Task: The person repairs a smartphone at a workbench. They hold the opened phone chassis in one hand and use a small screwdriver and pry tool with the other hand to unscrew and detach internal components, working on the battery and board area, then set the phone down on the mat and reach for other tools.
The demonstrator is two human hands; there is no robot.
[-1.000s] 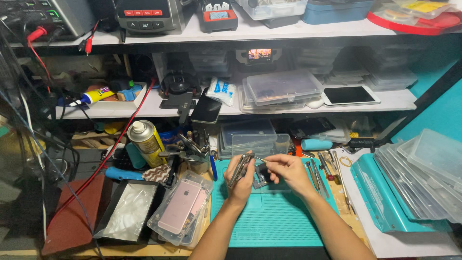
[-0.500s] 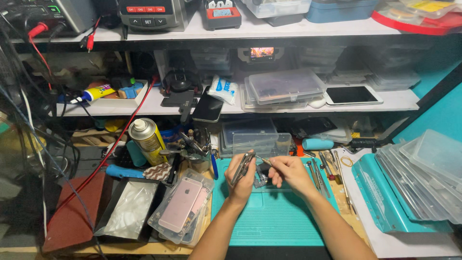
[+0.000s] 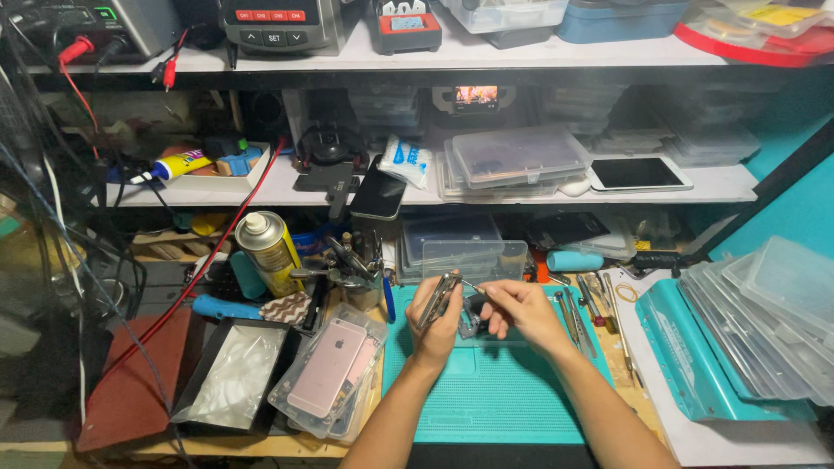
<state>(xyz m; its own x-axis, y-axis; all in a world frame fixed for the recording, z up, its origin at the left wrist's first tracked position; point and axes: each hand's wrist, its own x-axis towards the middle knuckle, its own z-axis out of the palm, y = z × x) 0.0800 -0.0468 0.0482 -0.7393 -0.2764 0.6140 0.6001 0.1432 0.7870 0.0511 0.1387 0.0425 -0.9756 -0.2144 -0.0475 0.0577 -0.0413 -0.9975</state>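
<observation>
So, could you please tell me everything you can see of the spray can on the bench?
The spray can is a gold, metallic-looking cylinder with a white nozzle cap on top. It stands roughly upright, leaning slightly, at the back left of the bench, left of the teal mat. A teal-handled tool sits close against its lower left, and a cluster of metal tools stands to its right. Neither hand touches it. Its label is too small to make out.

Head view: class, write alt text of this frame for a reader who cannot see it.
Two hands work over a teal mat: the left hand grips a thin metal tool, and the right hand pinches a small dark part. A pink phone and a spray can sit to the left, under cluttered shelves.
</observation>
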